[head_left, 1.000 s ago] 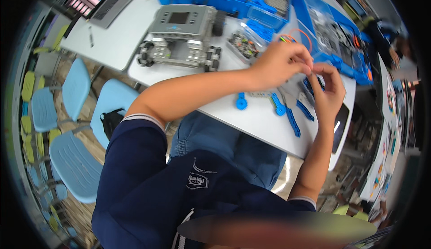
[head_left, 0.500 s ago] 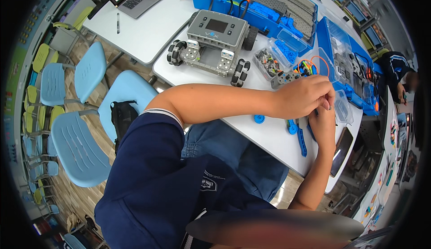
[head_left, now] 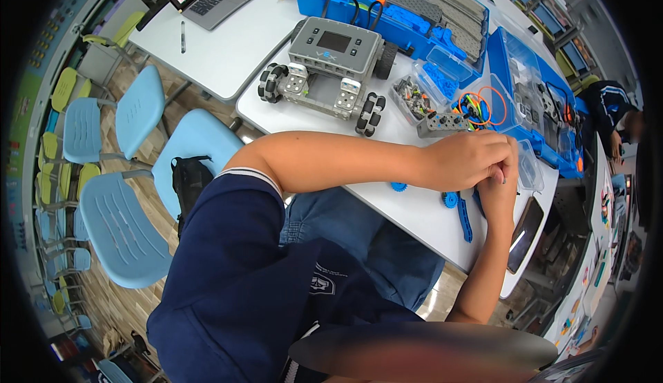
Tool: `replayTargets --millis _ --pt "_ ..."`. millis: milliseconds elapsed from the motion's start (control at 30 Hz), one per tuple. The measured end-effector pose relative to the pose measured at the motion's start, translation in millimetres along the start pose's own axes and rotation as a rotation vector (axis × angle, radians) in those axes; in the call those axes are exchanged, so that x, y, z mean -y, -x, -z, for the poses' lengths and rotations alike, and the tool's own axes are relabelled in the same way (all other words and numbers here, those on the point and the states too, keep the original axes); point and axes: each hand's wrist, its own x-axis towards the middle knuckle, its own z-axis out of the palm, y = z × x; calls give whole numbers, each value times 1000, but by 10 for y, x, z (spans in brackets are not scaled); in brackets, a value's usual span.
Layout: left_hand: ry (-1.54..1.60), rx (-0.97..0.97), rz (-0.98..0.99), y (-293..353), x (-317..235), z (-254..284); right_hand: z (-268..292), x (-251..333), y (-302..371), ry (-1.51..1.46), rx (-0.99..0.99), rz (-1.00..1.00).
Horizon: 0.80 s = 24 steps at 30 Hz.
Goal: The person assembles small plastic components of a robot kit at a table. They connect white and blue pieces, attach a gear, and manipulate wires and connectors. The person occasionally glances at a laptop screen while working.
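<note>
My left hand (head_left: 469,160) reaches across from the left, its fingers curled and pinched together. Its fingertips meet my right hand (head_left: 498,191), which is closed just below them over the table's right part. Whatever the two hands hold between them is hidden by the fingers. A bit of blue plastic shows beside my right palm. Close by on the table lie a curved blue beam (head_left: 465,221) and a small blue gear (head_left: 450,199). Another blue gear (head_left: 398,187) is partly covered by my left forearm. Beyond my left hand lies a grey perforated block (head_left: 442,125).
A grey wheeled robot vehicle (head_left: 330,62) stands on the white table. Behind it sits a blue parts case (head_left: 407,27), with a second blue case (head_left: 535,100) at the right. A small-parts box (head_left: 412,98), orange bands (head_left: 492,107) and a phone (head_left: 525,234) lie around my hands.
Both hands have shifted slightly down, toward me, staying together. More of the grey block and orange bands shows behind them. The parts on the table have not moved.
</note>
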Motion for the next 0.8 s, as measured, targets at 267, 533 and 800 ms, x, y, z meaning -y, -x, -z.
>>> replayTargets --millis 267,533,800 --pt "-17 20 34 26 -10 -19 -16 87 -49 118 -113 122" --pt "45 58 39 24 11 -31 -13 43 -42 131 -123 165" --pt "70 5 50 15 -5 -37 -67 -34 -7 97 -137 11"
